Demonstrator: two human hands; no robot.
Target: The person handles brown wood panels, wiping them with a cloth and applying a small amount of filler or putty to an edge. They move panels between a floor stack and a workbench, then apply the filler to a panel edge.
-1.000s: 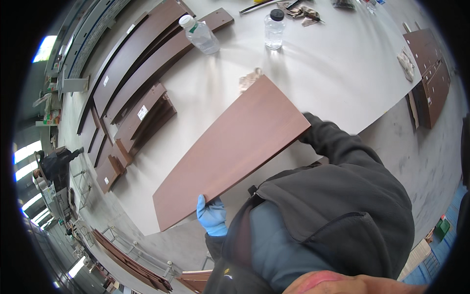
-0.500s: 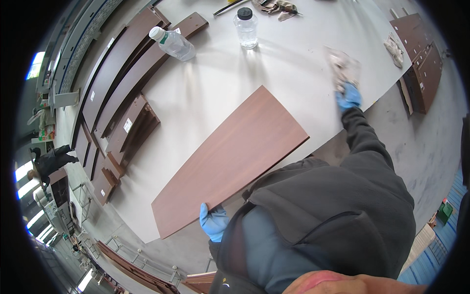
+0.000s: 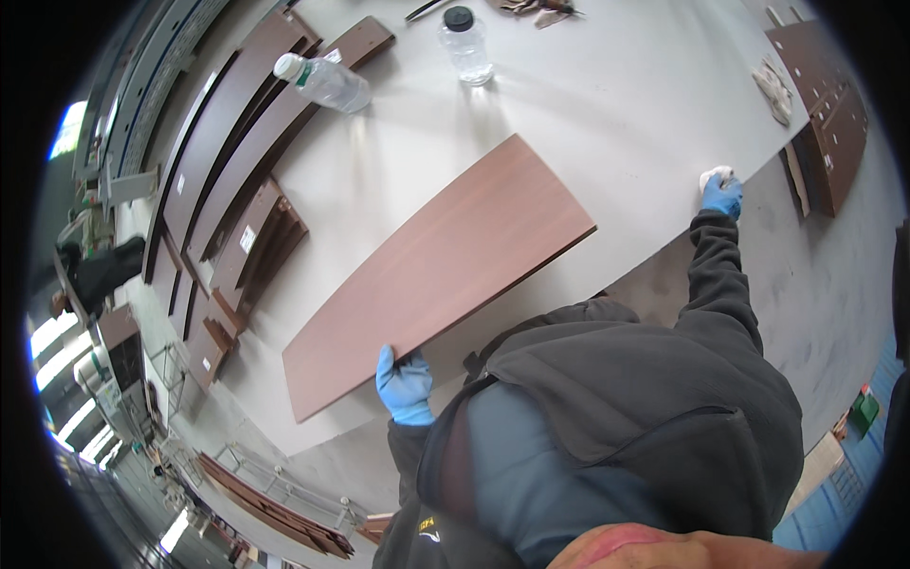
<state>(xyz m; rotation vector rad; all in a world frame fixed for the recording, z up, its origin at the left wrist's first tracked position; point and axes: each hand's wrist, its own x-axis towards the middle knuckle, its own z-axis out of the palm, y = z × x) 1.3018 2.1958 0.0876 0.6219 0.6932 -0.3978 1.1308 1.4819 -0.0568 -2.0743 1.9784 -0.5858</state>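
A long reddish-brown wood panel [image 3: 455,270] lies slantwise on the pale worktable [image 3: 607,114], close to its near edge. My left hand [image 3: 405,387], in a blue glove, is closed on the panel's near edge, thumb on top and fingers partly hidden below. Out to the right, at the table's edge, my blue-gloved right hand [image 3: 723,196] grips a bunched whitish rag [image 3: 717,176], apart from the panel.
Brown boards [image 3: 227,142] lie stacked at the left. Beyond the panel stand a black-capped clear bottle [image 3: 466,47] and a tilted white-capped bottle [image 3: 332,85]. Far right are a pale glove-like cloth [image 3: 773,90] and brown panels [image 3: 825,114]. Another person [image 3: 104,270] is far left.
My right hand has drawn the rag right and nearer to the table's edge; the rag, spread and blurred before, is now bunched. My left hand still holds the panel's edge.
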